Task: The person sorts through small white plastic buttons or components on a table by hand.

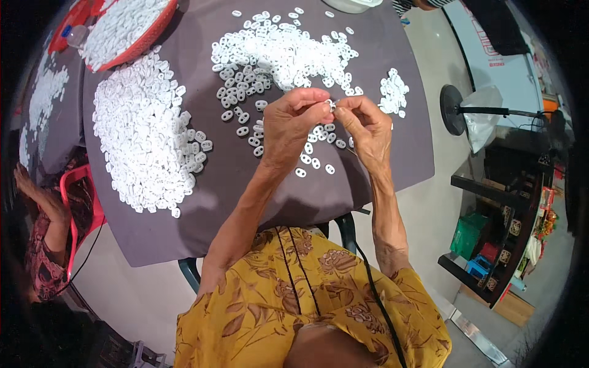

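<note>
My left hand (293, 122) and my right hand (367, 129) meet above the table, fingertips pinched together. Between them is a small white plastic piece (332, 105), mostly covered by the fingers; it looks like the oval two-holed pieces lying around. Just beyond my hands spreads a loose heap of these white oval pieces (279, 52), with several strays (316, 163) lying below my fingers. To the left rises a larger, denser pile (141, 135). A small cluster (393, 92) lies to the right of my right hand.
A red basket (138, 52) full of white pieces stands at the far left of the grey-brown tablecloth (227, 190). A white bowl (353, 6) sits at the far edge. Another person (52, 227) sits at left by a red chair (76, 178). A stand fan (454, 110) and dark shelving (509, 227) are at right.
</note>
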### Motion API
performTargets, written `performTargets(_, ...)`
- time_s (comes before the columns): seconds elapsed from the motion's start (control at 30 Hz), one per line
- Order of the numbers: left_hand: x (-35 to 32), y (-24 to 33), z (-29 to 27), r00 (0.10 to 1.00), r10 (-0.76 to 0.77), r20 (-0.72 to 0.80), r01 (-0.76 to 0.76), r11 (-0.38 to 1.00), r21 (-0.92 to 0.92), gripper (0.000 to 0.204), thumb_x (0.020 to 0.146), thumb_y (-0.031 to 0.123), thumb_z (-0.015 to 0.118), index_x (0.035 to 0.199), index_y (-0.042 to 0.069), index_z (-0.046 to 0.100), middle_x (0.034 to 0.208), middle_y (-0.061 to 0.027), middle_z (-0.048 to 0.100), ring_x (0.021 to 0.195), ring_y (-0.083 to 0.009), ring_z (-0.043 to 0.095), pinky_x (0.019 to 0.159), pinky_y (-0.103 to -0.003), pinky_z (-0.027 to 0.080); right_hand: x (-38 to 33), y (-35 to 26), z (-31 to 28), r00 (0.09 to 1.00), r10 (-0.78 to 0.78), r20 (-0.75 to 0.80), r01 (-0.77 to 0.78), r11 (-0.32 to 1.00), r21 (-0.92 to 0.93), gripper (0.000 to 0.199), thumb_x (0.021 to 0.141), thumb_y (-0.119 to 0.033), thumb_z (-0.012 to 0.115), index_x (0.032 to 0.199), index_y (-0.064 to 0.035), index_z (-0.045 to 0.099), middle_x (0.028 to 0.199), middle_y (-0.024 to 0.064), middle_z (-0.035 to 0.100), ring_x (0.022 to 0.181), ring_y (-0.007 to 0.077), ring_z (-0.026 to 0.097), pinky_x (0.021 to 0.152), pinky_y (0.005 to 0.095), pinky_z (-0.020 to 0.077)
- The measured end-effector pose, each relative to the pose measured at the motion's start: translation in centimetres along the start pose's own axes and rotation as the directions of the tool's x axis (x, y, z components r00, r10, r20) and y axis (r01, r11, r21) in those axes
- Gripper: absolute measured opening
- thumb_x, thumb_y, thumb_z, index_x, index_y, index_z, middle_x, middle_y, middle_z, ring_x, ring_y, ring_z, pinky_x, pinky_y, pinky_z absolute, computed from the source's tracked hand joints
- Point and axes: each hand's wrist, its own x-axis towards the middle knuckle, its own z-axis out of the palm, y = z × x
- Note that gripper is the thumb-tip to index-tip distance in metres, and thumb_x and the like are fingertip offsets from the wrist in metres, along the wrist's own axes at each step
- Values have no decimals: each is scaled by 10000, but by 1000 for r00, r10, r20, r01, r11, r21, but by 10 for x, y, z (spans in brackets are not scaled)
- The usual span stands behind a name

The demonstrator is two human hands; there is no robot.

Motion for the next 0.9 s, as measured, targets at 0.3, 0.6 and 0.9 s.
performTargets(0.3,1,5,-3,995,-99,3,98,987,128,193,776,115,628,893,-39,618,758,-73,613,691,-112,589,645,-231,493,3,4,-2,999,28,27,-27,999,-28,87,814,-71,602,844,11,593,760,13,584,694,70,524,624,200,414)
performTargets(0.6,3,9,-6,997,-74,14,72,992,104,192,767,110,634,875,-48,627,739,-77,621,645,-114,588,611,-224,489,23,-11,-10,980,-86,181,123,971,-207,94,806,-69,594,848,15,604,755,29,600,698,90,539,632,219,425)
performTargets(0.9,7,6,-13,999,-28,16,26,996,86,164,779,102,615,854,-44,625,740,-75,618,640,-113,582,605,-228,487,22,-5,-6,985,-60,162,73,995,-70,83,794,-60,599,830,15,602,747,48,617,685,110,560,617,262,445)
